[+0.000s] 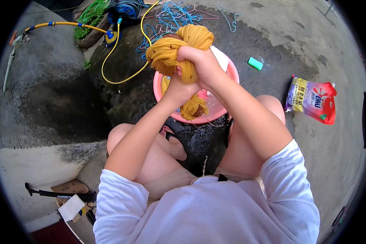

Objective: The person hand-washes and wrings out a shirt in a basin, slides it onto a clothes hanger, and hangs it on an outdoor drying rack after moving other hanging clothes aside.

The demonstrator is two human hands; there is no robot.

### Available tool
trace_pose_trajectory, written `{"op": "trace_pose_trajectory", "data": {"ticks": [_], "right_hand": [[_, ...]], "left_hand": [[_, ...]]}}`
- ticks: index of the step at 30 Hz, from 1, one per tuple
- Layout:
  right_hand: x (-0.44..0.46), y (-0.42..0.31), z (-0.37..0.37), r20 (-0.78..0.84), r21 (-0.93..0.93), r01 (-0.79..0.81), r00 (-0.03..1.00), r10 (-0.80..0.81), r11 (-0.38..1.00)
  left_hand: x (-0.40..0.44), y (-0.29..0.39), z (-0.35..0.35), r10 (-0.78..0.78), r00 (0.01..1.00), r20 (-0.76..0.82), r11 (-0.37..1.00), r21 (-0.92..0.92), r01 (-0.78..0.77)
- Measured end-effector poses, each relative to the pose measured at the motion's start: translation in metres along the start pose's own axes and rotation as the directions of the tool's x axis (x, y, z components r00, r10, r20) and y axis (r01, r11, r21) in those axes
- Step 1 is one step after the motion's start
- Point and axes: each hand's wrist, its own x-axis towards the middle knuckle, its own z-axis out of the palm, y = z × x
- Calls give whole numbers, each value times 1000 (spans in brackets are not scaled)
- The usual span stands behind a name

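Note:
A wet, mustard-yellow cloth (166, 51) with brown patches is bunched and twisted above the pink basin (232, 73). My right hand (197, 63) wraps round it from the right, fingers closed. Just below, my left hand (182, 90) is closed round the lower part of the same cloth, its fingers partly hidden. One end of the cloth hangs down into the basin below my hands. Pinkish items and water show inside the basin, and a white flat panel (219, 59) rises at its far right side.
A green soap bar (255, 63) and a detergent bag (312, 99) lie on the ground to the right. Several tangled hangers (171, 18) lie beyond the basin. A yellow hose (103, 67) runs from the tap (20, 39) at left. A black pump (61, 194) lies lower left.

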Motion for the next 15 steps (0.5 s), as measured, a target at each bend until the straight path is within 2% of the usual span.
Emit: {"op": "trace_pose_trajectory", "data": {"ticks": [4, 7, 8, 10, 11, 14, 15], "right_hand": [[2, 6, 0, -40, 38, -5, 999, 6, 999], [1, 3, 0, -101, 17, -11, 995, 13, 1000], [2, 0, 0, -120, 19, -16, 993, 18, 1000], [3, -6, -1, -150, 41, -39, 988, 45, 998], [3, -9, -5, -159, 59, -57, 985, 65, 997], [6, -15, -12, -157, 52, -50, 986, 58, 997], [7, -16, -14, -160, 43, -38, 986, 44, 998]], "left_hand": [[-2, -7, -3, 91, 996, 16, 993, 70, -92], [1, 1, -12, -93, 983, 160, 995, -29, 99], [0, 1, -16, -183, 950, 255, 960, -160, 228], [-3, 3, -22, -302, 834, 462, 791, -366, 490], [-9, 6, -21, -284, 831, 478, 788, -377, 486], [-12, -17, -23, -277, 767, 579, 571, -543, 616], [-13, -17, -24, -297, 729, 617, 605, -469, 644]]}}
